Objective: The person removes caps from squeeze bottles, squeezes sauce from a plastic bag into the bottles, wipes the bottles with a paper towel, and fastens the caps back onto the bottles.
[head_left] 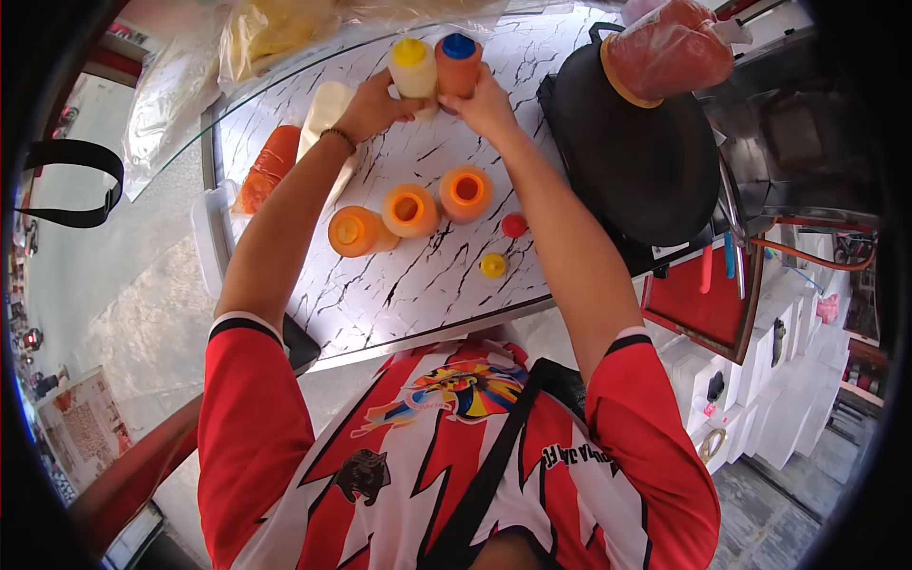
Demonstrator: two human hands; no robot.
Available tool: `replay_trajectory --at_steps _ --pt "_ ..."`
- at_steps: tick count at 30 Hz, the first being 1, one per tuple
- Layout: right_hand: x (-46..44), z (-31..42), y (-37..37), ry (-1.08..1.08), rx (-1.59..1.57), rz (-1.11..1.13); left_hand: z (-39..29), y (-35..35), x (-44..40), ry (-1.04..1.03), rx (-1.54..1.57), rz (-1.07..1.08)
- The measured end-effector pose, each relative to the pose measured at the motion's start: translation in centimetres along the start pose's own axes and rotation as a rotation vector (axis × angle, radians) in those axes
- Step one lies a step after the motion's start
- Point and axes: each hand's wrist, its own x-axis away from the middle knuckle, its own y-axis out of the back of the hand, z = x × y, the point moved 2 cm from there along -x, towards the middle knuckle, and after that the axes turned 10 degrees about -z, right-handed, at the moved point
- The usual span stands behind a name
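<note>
The left hand [370,109] is wrapped round a yellow-capped bottle [412,74], the right hand [487,109] round a blue-capped bottle [458,72] beside it.

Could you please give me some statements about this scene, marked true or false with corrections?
1. The left hand holds a cream-coloured plastic squeeze bottle with a yellow cap. True.
2. The right hand is empty. False: it holds an orange plastic squeeze bottle with a blue cap.
3. A small round red plastic cap lies on the white, black-veined tabletop. True.
4. Both held bottles are uncapped. False: both are capped.
</note>
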Motion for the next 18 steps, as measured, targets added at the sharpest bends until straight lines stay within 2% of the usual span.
replay_trajectory --at_steps 4,6,8,9,10,12,14,15,16,18 --pt "-3.0 0.2 -1.3 -0.031 0.028 -0.006 1.1 0.9 -2.7 -0.019 0.099 0.003" --pt "-1.9 0.5 -0.5 -0.03 -0.036 -0.023 2.1 2.7 -2.2 -0.203 -0.074 -0.155" --pt "1.5 2.4 1.2 -0.346 -0.3 0.013 0.4 6.5 0.5 -0.055 -0.178 -0.204" --pt "3.6 3.6 2.7 -0.351 -0.332 0.059 -0.8 8.8 3.3 -0.202 -0.081 -0.36" --pt "5.7 4.8 4.3 -0.354 -0.363 0.104 0.5 11.7 4.7 -0.247 -0.171 -0.451" --pt "10.8 7.3 7.2 -0.327 -0.441 0.113 1.4 15.9 10.0 -0.209 -0.576 -0.595" --pt "15.0 8.0 9.9 -0.211 -0.454 0.077 0.7 17.6 15.1 -0.16 -0.763 -0.586" --pt "17.3 8.7 11.2 -0.111 -0.424 0.047 0.2 17.8 17.3 -0.146 -0.894 -0.679" --pt "19.3 9.4 12.5 -0.014 -0.394 0.009 0.2 18.3 18.8 0.054 -1.006 -0.743" --pt "22.1 10.4 15.0 0.187 -0.245 0.018 1.1 19.5 20.0 0.271 -1.123 -0.666"
